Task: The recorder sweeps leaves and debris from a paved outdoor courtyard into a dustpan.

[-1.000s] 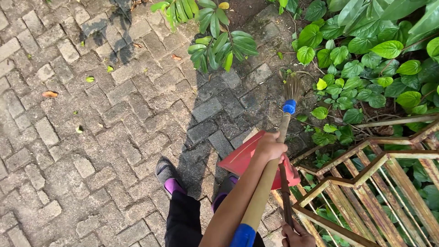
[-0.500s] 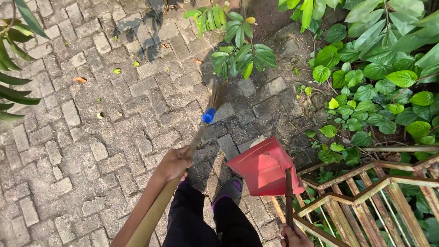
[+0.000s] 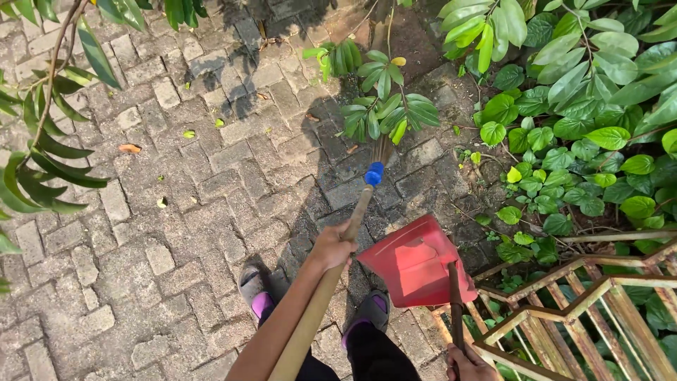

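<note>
My left hand (image 3: 331, 247) grips the broom (image 3: 343, 240), my right hand (image 3: 469, 365) grips the red dustpan (image 3: 412, 262), while leaves (image 3: 129, 148) at upper left remain unswept on the paving (image 3: 176, 233).

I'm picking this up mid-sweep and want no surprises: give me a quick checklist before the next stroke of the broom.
1. Left hand closed round the broom handle: ok.
2. Right hand grip on the red dustpan handle: ok, though partly cut off by the frame.
3. Bristles touching the paving: cannot tell, they sit in shadow under the small plant.
4. Dustpan lip on the ground: cannot tell.
5. Feet clear of the broom head: ok.
6. Rusty railing close by the dustpan: not ok.
</note>
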